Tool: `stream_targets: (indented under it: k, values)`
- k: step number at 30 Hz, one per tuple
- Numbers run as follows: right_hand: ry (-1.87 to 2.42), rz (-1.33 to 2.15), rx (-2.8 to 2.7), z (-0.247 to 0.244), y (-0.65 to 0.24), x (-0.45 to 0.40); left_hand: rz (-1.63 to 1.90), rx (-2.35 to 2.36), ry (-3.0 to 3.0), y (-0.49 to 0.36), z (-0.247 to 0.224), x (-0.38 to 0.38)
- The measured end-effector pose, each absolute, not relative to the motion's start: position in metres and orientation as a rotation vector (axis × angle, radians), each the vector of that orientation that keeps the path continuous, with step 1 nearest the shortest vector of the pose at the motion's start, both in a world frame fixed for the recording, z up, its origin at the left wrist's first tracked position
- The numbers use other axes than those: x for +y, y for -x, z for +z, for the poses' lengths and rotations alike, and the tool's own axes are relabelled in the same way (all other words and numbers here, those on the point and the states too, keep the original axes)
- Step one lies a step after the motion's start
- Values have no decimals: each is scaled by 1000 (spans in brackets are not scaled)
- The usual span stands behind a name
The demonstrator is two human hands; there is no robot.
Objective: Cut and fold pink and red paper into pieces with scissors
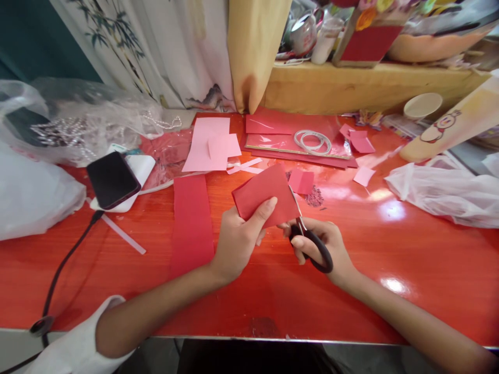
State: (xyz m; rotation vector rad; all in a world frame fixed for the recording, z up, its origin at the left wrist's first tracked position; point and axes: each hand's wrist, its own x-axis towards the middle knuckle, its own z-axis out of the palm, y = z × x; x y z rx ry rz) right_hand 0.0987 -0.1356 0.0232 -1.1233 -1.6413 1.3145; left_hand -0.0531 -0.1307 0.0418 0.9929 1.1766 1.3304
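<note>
My left hand (244,234) grips a folded piece of red paper (268,192), thumb on top and fingers underneath, above the table. In my right hand (331,241) is a pair of scissors (322,257) with black handles. Their blades lie along the right edge of the red paper; whether they are cutting into it I cannot make out. Beneath and left of my left hand, a long red paper strip (192,218) lies flat. Small red paper pieces (302,182) rest just beyond the scissors, beside a patch of dark bits (315,197).
Pink paper sheets (205,140) lie at the back, beside packed red paper (280,127) topped with a coil of white cord (312,142). At left, a phone (113,179) sits on a white block, near plastic bags (35,192). A clear bag (444,192) is at right.
</note>
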Motion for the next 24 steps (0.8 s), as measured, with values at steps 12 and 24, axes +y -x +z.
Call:
stream_targets:
  k: [12, 24]
  values:
    - [1107, 1327, -1613, 30, -99, -135, 1294, 1120, -1025, 54, 40, -131]
    - [1121, 1346, -1573, 31, -98, -135, 1273, 1097, -1001, 53, 41, -132]
